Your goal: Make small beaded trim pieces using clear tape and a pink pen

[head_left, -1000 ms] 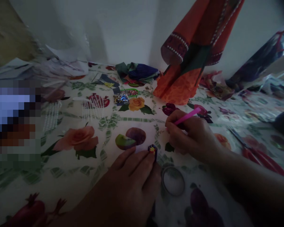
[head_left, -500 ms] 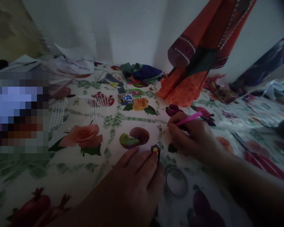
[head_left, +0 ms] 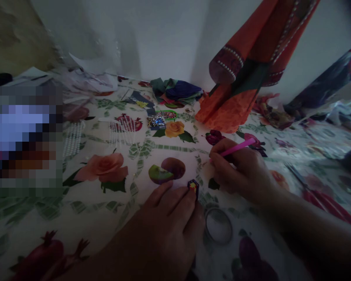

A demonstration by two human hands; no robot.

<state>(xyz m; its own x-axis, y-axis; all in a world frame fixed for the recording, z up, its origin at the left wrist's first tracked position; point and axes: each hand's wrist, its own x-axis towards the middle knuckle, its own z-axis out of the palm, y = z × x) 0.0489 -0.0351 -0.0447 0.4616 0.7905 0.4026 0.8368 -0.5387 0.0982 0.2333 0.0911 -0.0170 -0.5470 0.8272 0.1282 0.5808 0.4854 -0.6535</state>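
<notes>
L hand [head_left: 163, 230] flat on table [head_left: 84, 212], grip wide, fingertips at sm dark piece [head_left: 193, 186] | R hand [head_left: 240, 173] grip round pink stick [head_left: 235, 147], nr piece | ring [head_left: 218, 231] beside L hand

The left hand [head_left: 166, 226] and the right hand [head_left: 240, 171] are both bare. Behind them the left forearm [head_left: 99, 265] and the right forearm [head_left: 310, 234] run uncovered to the picture's edge. Dim light hides finer detail such as nails.

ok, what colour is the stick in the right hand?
Pink. The stick in the right hand shows best in the head view.
</notes>
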